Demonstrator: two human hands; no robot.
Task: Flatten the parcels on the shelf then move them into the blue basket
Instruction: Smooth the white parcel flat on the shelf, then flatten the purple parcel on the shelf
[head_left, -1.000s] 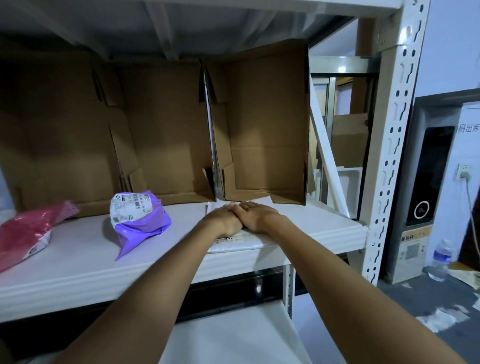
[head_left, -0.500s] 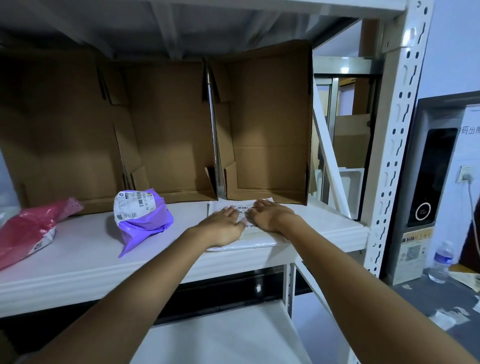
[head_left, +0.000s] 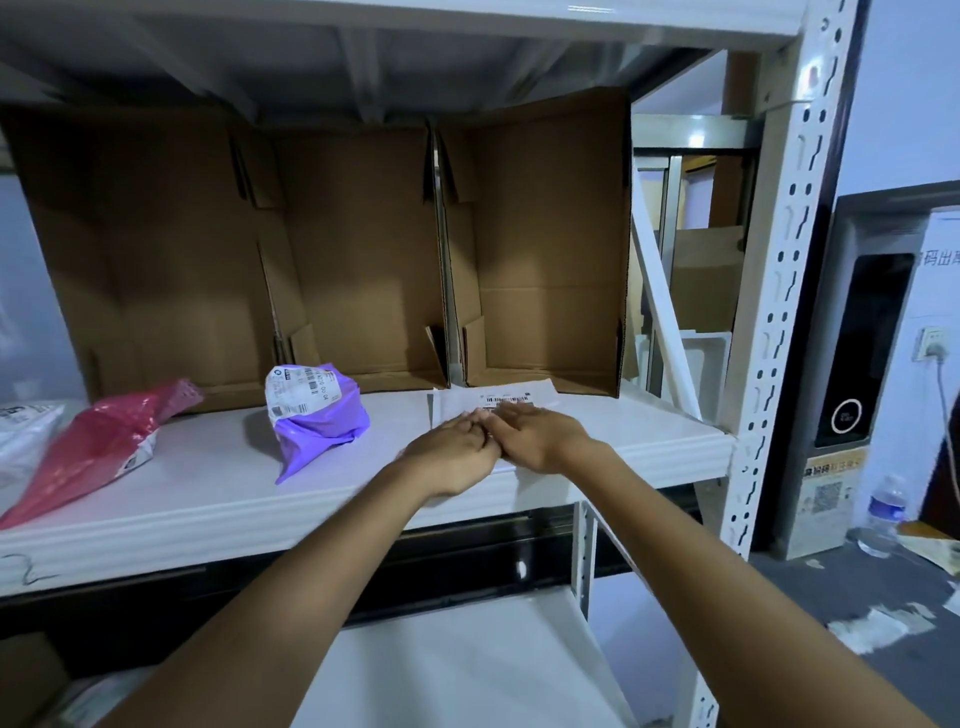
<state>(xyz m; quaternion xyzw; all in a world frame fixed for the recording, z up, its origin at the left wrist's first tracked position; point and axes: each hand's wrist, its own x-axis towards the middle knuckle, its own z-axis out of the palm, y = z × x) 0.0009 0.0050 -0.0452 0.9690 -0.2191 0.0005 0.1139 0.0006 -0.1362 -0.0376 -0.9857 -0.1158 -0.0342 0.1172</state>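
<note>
A flat white parcel (head_left: 498, 399) with a barcode label lies on the white shelf (head_left: 208, 483), right of centre. My left hand (head_left: 451, 453) and my right hand (head_left: 540, 435) rest palm-down side by side on its near half, fingertips touching, pressing it flat. A puffy purple parcel (head_left: 317, 415) with a white label sits to the left. Further left lies a red parcel (head_left: 98, 447), and a white parcel (head_left: 23, 431) shows at the left edge. No blue basket is in view.
Open brown cardboard boxes (head_left: 545, 260) stand on their sides along the back of the shelf. A white upright post (head_left: 779, 291) bounds the shelf on the right. A lower white shelf (head_left: 457, 665) lies below. A water bottle (head_left: 883, 514) stands on the floor at right.
My hands spread apart over the white parcel half a second ago, then came back together and slid toward its near edge. The barcode label is now uncovered.
</note>
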